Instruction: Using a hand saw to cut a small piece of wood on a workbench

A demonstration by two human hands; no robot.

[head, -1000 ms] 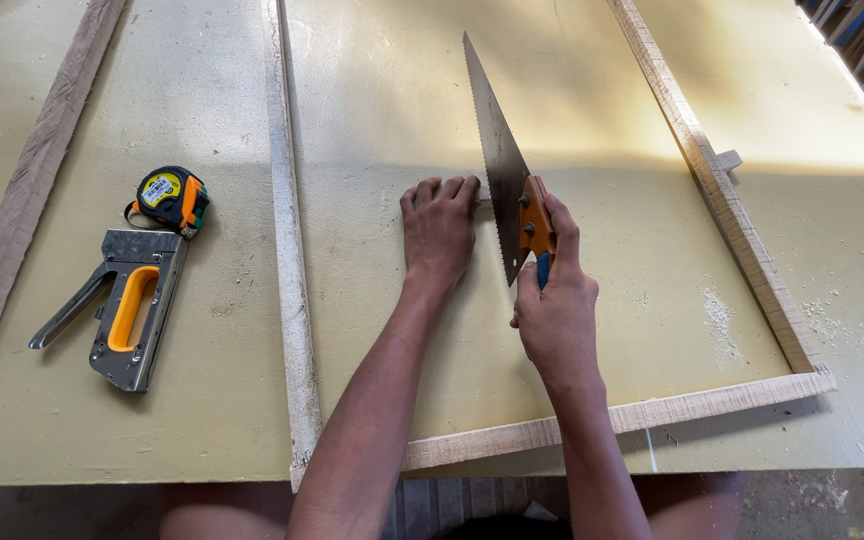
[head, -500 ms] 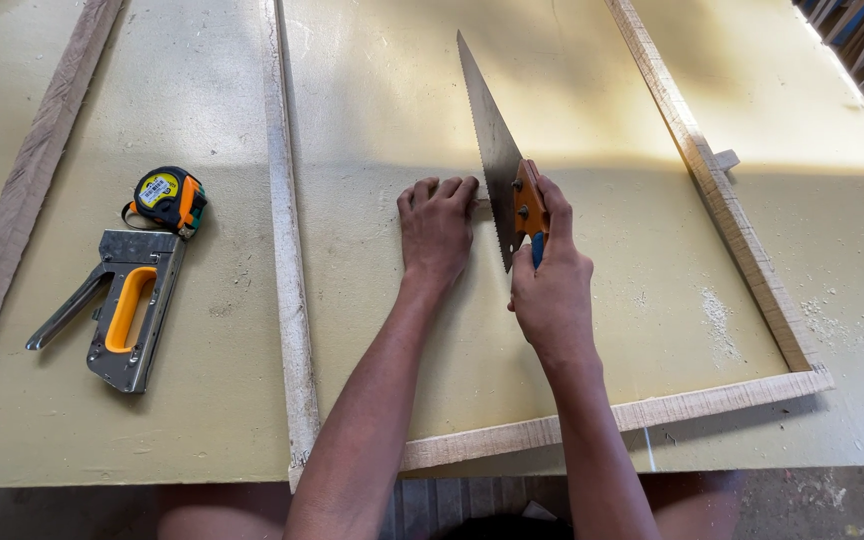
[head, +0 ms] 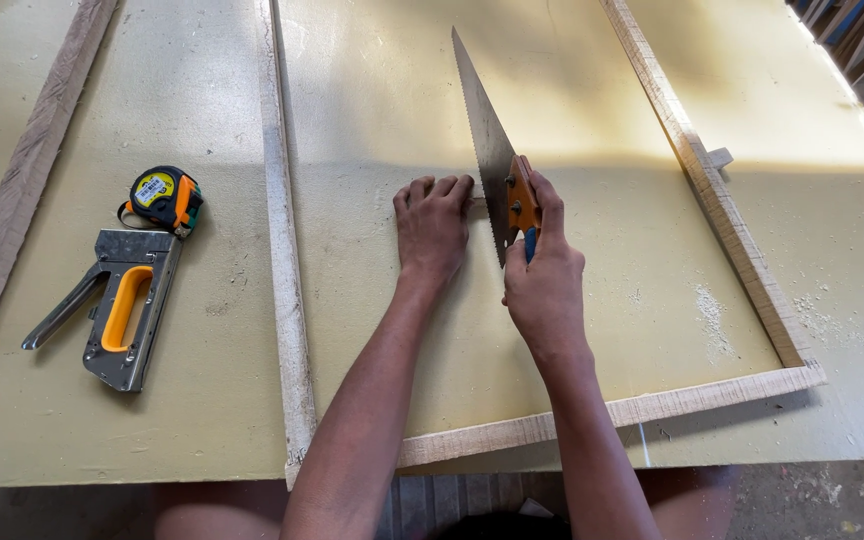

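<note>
Right hand (head: pixel 544 285): clamped on the handsaw (head: pixel 492 160), toothed steel blade, orange handle.
Left hand (head: pixel 433 225): flat, fingers spread, pressing the smooth olive board (head: pixel 592 100).

Left hand (head: pixel 432 225) lies flat, palm down, fingers forward; right hand (head: pixel 544 280) is clenched in a fist-like grip, arms extended.

Stapler (head: pixel 117 305) left of hands – tape measure (head: pixel 162 198) behind it.

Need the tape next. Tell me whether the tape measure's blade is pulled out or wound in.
Wound in: the tape measure lies beside the staple gun with no blade showing outside its round case.
</note>
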